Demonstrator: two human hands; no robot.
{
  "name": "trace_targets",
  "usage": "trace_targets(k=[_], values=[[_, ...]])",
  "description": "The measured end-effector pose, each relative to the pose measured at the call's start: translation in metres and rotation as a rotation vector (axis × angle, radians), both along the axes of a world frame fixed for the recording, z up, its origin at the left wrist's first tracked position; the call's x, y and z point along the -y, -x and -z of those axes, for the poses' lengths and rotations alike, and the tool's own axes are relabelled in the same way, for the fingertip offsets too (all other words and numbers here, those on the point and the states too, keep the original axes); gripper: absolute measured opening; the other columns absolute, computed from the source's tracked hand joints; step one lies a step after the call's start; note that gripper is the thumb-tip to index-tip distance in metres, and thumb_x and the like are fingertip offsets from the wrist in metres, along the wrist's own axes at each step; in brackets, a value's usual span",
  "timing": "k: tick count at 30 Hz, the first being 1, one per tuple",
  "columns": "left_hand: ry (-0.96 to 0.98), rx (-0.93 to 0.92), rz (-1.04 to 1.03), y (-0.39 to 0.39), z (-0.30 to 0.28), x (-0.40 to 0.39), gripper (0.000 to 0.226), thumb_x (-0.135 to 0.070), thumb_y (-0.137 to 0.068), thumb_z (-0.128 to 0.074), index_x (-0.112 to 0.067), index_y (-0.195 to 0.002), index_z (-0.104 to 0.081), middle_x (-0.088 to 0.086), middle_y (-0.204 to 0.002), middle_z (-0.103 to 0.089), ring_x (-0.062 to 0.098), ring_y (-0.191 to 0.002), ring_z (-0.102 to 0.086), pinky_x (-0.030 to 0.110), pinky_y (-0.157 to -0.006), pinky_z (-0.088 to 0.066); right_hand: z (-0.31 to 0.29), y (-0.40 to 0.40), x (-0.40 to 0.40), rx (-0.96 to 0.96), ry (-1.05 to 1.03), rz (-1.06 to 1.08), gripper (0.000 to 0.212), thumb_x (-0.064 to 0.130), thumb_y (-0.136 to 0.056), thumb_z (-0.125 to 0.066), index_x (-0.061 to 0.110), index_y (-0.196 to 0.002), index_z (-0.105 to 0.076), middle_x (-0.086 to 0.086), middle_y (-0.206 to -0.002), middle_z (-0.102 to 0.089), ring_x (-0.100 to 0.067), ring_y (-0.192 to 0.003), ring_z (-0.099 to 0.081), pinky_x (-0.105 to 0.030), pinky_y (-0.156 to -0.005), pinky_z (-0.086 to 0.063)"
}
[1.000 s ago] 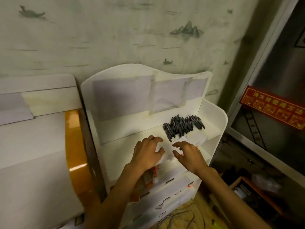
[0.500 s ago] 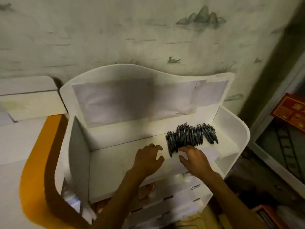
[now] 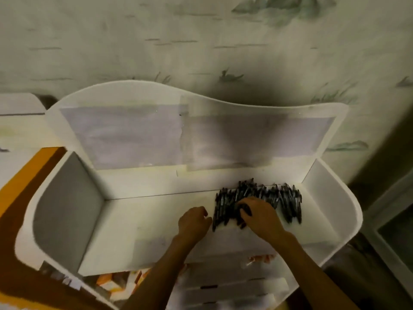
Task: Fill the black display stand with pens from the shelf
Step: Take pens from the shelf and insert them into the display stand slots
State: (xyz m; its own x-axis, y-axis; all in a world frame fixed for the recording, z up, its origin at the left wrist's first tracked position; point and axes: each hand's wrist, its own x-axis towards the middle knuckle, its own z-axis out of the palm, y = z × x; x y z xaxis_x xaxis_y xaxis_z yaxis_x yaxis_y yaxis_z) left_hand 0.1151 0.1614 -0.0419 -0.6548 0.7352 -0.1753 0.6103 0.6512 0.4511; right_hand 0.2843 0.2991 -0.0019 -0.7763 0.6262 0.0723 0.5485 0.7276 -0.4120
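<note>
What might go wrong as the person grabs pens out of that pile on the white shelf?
The right hand digs into a loose, overlapping heap of black pens, so lifting a bunch may drag neighbours along. The heap's near end lies close to the shelf front edge, so dislodged pens could roll off onto the lower tiers. The left hand sits beside the pile, not blocking that edge.

Person: left hand (image 3: 194, 222) and right hand (image 3: 262, 217) bare, forearms uncovered; no sleeves, gloves, rings or watch visible.
</note>
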Motion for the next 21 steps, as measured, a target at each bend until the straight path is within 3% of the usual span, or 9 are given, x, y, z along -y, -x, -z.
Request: trace_targets(k=[2,7,12,17,21], values=[[-0.016,0.014,-0.074,-0.001,0.004,-0.01,0.03,-0.045,-0.094,-0.056,-0.019,-0.107,-0.067,0.0,-0.106,-0.068,0.013,-0.083,-0.057,0.027,-0.069,-0.046,0.004,-0.003,-0.013,0.004,0.01,0.004,0.024,0.028,-0.097,-0.057,0.022,-0.119,-0.067,0.001,-0.118,-0.066,-0.019,-0.103,-0.063,-0.03,-0.09,-0.05],[-0.037,-0.009,-0.157,-0.003,0.012,-0.026,0.033,-0.052,-0.09,-0.059,-0.021,-0.099,-0.063,-0.006,-0.09,-0.06,0.011,-0.077,-0.055,0.026,-0.063,-0.042,0.011,-0.005,-0.032,-0.002,0.012,-0.014,0.027,0.029,-0.097,-0.056,0.022,-0.122,-0.065,0.003,-0.123,-0.064,-0.018,-0.107,-0.062,-0.028,-0.091,-0.046],[0.017,-0.011,-0.201,0.001,0.01,-0.04,0.036,-0.055,-0.077,-0.068,-0.02,-0.071,-0.062,-0.008,-0.063,-0.057,0.008,-0.054,-0.051,0.02,-0.051,-0.038,0.018,-0.007,-0.04,-0.053,0.007,-0.042,0.026,0.025,-0.096,-0.059,0.021,-0.12,-0.067,0.002,-0.118,-0.066,-0.017,-0.104,-0.064,-0.027,-0.088,-0.047],[0.082,-0.049,-0.255,0.006,0.005,-0.048,0.036,-0.054,-0.072,-0.068,-0.021,-0.075,-0.054,-0.007,-0.074,-0.058,0.012,-0.067,-0.057,0.023,-0.058,-0.039,0.021,-0.009,-0.048,-0.072,0.013,-0.073,0.024,0.024,-0.096,-0.058,0.019,-0.118,-0.067,0.001,-0.112,-0.066,-0.018,-0.096,-0.064,-0.027,-0.081,-0.049],[0.145,-0.088,-0.243,0.004,0.012,-0.054,0.038,-0.053,-0.089,-0.052,-0.017,-0.095,-0.062,0.0,-0.096,-0.064,0.017,-0.078,-0.054,0.028,-0.068,-0.04,0.022,-0.014,-0.052,-0.079,0.023,-0.074,0.025,0.024,-0.097,-0.057,0.02,-0.12,-0.067,0.002,-0.113,-0.066,-0.017,-0.098,-0.064,-0.031,-0.085,-0.053]])
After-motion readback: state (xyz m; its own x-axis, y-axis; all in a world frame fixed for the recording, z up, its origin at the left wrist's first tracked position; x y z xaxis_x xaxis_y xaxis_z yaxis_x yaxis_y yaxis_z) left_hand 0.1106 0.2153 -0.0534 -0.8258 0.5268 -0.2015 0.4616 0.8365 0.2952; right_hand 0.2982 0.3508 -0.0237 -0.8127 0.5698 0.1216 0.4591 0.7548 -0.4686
